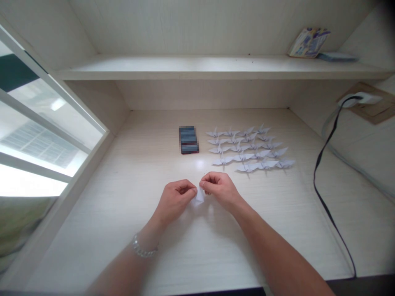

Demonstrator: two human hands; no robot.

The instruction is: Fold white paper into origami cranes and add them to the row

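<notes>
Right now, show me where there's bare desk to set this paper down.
Bare desk lies between the left hand and the window; more between the right hand and the cable. Crowded farther back: rows of cranes beside the dark stack.

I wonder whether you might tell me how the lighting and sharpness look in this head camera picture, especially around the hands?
In the head view, the window at left is blown out, glare whitens the desktop just beyond the hands, the left hand and right hand look fairly sharp, the dark stack is blocky and pixelated, and the wide lens bends the shelf.
</notes>
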